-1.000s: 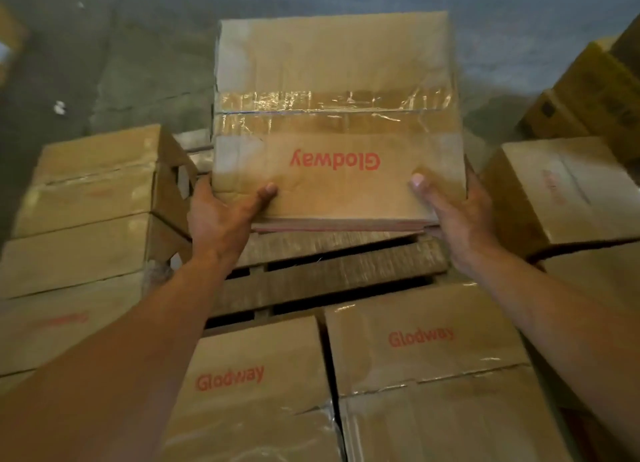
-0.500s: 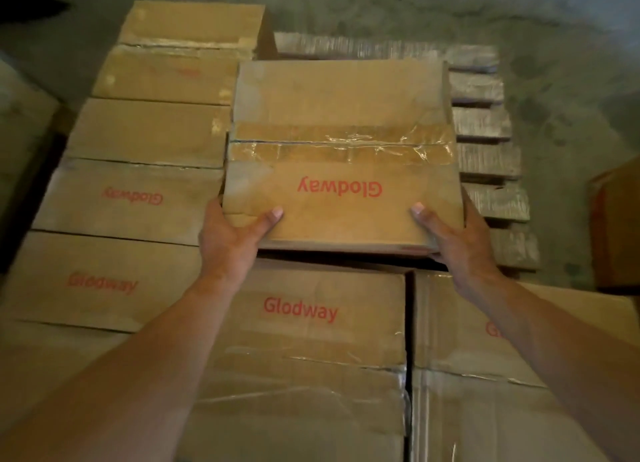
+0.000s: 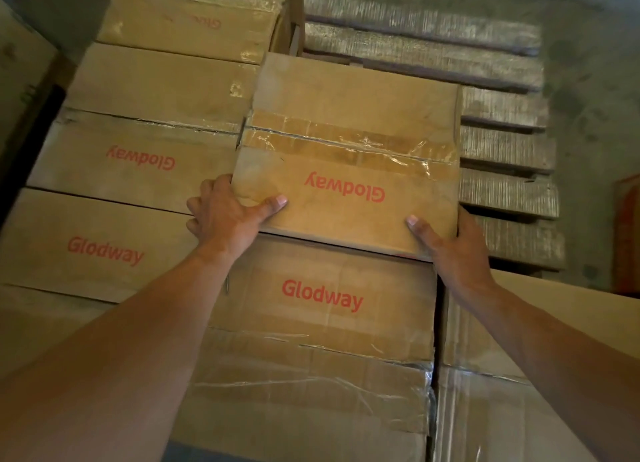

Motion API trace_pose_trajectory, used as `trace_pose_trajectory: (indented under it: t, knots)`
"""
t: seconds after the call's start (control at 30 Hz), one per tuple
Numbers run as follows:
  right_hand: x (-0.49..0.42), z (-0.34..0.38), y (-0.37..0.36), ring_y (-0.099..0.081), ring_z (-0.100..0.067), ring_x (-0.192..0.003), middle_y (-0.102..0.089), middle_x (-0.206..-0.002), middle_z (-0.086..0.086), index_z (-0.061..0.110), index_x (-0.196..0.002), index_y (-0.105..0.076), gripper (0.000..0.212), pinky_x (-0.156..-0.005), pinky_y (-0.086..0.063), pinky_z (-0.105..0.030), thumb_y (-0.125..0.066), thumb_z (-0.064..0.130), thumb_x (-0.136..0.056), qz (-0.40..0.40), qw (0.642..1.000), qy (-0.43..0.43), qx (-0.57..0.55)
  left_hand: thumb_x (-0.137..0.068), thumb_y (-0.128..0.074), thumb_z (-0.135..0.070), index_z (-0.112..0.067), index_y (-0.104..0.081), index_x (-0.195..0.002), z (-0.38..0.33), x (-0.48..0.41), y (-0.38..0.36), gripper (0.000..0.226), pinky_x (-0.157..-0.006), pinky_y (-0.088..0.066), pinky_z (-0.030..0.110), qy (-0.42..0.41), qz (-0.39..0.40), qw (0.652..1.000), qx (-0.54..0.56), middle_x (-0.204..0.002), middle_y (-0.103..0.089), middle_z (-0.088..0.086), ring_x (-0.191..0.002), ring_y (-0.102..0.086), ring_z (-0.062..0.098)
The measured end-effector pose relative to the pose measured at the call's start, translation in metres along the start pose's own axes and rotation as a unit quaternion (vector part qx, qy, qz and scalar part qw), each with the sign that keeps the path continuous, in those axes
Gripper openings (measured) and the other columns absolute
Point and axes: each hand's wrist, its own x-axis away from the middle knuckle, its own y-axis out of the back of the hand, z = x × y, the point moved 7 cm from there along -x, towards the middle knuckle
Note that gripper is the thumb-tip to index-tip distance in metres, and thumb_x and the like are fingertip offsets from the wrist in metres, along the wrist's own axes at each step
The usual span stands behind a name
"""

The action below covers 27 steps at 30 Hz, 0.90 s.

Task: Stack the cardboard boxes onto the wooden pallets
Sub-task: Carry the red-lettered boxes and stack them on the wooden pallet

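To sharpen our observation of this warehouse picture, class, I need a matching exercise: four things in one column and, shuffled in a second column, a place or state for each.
Things
1. held box
2. pallet slats
3. left hand
4. right hand

Places or states
a. grips the box's near right corner
b. logo upside down, tape across the top
c. bare wood, to the right of the box
d. grips the box's near left corner, thumb on top

Pairs: 1-b, 2-c, 3-d, 4-a
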Motion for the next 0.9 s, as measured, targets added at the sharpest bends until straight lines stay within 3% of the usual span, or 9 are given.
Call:
trace_pose_trajectory:
  t: [0.1, 0.27, 0.43, 0.7, 0.8, 0.9]
  knots:
    - [-0.005, -0.006, -0.002, -0.057, -0.011, -0.108, -0.059, -0.123, 0.008, 0.021, -0.140, -0.048, 0.077, -0.086, -0.046, -0.031, -0.079, 0.054, -0.078, -0.007, 0.998, -0.016, 0.063, -0.068, -0.075, -0.072, -0.017, -0.045, -0.143, 0.006, -0.002, -0.007, 0.098, -0.102, -0.033, 0.055, 0.012, 0.003, 1.000, -0.014, -0.146, -0.038, 0.007, -0.136, -0.032, 0.038]
    - [-0.013, -0.012, -0.007, -0.058, -0.025, -0.121, -0.059, -0.135, -0.003, 0.016, -0.141, -0.045, 0.081, -0.087, -0.046, -0.034, -0.078, 0.056, -0.079, 0.004, 0.992, -0.050, 0.119, -0.068, -0.083, -0.061, -0.014, -0.040, -0.144, 0.003, -0.009, -0.015, 0.099, -0.105, -0.034, 0.056, 0.017, -0.006, 0.999, -0.029, -0.147, -0.036, 0.008, -0.137, -0.034, 0.035]
    - [-0.021, -0.012, -0.012, -0.059, -0.029, -0.124, -0.060, -0.136, -0.005, 0.016, -0.142, -0.046, 0.086, -0.099, -0.050, -0.046, -0.080, 0.057, -0.075, 0.018, 0.986, -0.063, 0.153, -0.066, -0.088, -0.056, -0.012, -0.038, -0.140, 0.001, -0.014, -0.020, 0.100, -0.104, -0.037, 0.056, 0.020, -0.015, 0.997, -0.066, -0.144, -0.036, 0.011, -0.135, -0.035, 0.035]
    - [-0.019, -0.011, -0.013, -0.055, -0.033, -0.127, -0.057, -0.139, -0.010, 0.012, -0.141, -0.043, 0.084, -0.100, -0.048, -0.044, -0.081, 0.052, -0.078, 0.031, 0.982, -0.079, 0.166, -0.069, -0.086, -0.054, -0.011, -0.035, -0.142, -0.006, -0.006, -0.018, 0.099, -0.103, -0.037, 0.056, 0.007, -0.029, 0.994, -0.108, -0.144, -0.035, 0.014, -0.133, -0.036, 0.038]
    - [-0.017, 0.000, -0.009, -0.050, -0.032, -0.134, -0.052, -0.145, -0.011, 0.012, -0.148, -0.036, 0.088, -0.107, -0.045, -0.047, -0.079, 0.050, -0.081, 0.008, 0.986, -0.043, 0.162, -0.075, -0.084, -0.050, -0.013, -0.037, -0.143, -0.021, 0.009, -0.015, 0.090, -0.104, -0.037, 0.053, -0.053, -0.066, 0.991, -0.104, -0.143, -0.038, 0.014, -0.132, -0.037, 0.036]
    - [-0.011, 0.016, 0.022, -0.032, -0.029, -0.148, -0.034, -0.161, -0.009, 0.014, -0.159, -0.018, 0.089, -0.117, -0.032, -0.044, -0.065, 0.051, -0.093, -0.057, 0.985, -0.014, 0.163, -0.086, -0.071, -0.049, -0.015, -0.044, -0.142, -0.059, 0.032, -0.025, 0.071, -0.108, -0.040, 0.045, -0.159, -0.064, 0.984, -0.055, -0.141, -0.046, 0.010, -0.132, -0.043, 0.030]
